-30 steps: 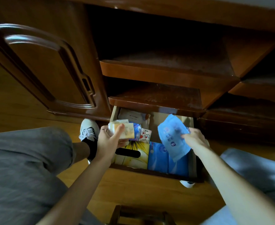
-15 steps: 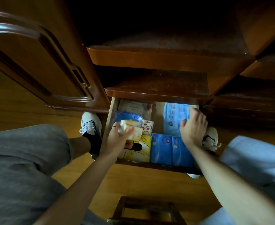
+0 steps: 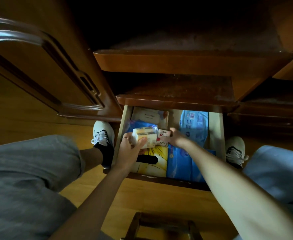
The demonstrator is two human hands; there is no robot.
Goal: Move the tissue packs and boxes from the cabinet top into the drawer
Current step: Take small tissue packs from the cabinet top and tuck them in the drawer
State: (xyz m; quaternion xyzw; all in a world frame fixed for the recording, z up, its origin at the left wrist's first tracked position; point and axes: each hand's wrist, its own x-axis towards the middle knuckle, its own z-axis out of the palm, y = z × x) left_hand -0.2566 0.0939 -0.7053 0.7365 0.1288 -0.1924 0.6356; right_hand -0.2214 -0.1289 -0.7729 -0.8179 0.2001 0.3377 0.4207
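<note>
The open drawer [image 3: 216, 135] sits low in the wooden cabinet, holding several tissue packs. My left hand [image 3: 131, 149] grips small yellow-and-white tissue packs [image 3: 144, 137] over the drawer's left side. My right hand [image 3: 176, 138] reaches across and pinches a small white pack with red cartoon print [image 3: 163, 137]. A yellow tissue box [image 3: 152, 161] with a black slot lies at the front left, blue packs [image 3: 182, 165] at the front right. A large light-blue pack [image 3: 194, 123] lies at the back right, a pale pack [image 3: 147, 116] at the back left.
The cabinet door [image 3: 38, 70] stands open at the left. Two wooden shelves [image 3: 176, 63] jut out above the drawer. My shoes [image 3: 102, 134] flank the drawer on the wooden floor. A wooden stool frame [image 3: 159, 226] sits at the bottom centre.
My right hand let go of the large light-blue pack, now lying at the drawer's back right, and moved left to the small cartoon pack. My left hand stayed, holding its packs.
</note>
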